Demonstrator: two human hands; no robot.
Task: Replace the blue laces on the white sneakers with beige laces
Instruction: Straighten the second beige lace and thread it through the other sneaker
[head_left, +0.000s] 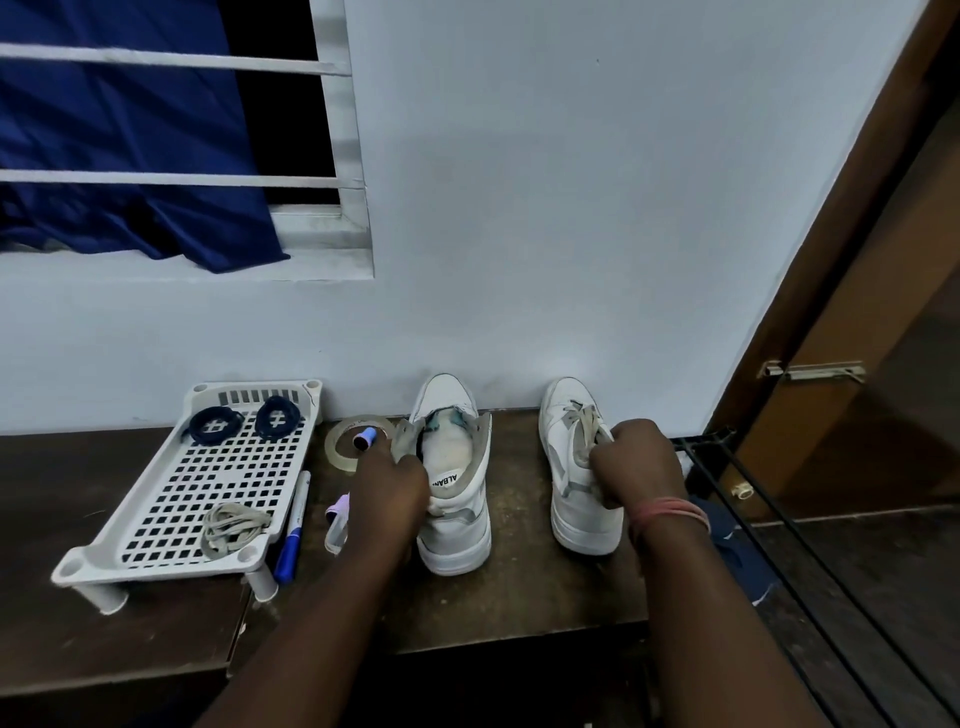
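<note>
From the head camera we see 2 white leather sneakers on the dark wooden table (519, 582). Our left hand (392, 480) grips the unlaced left sneaker (457, 519); our right hand (636, 462) pinches the beige lace (586, 426) on the right sneaker (571, 499). 2 blue lace coils (213, 425) and 1 spare beige lace bundle (231, 527) lie on the white perforated plastic rack (171, 499).

Bare forearms, sleeveless in view; pink-red thread bands (670, 512) round the right wrist.

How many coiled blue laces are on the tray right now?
2. Both lie at the far end of the white tray: one blue lace coil on the left, the other blue lace coil beside it on the right. None shows elsewhere, though hands hide parts of the sneakers.
</note>
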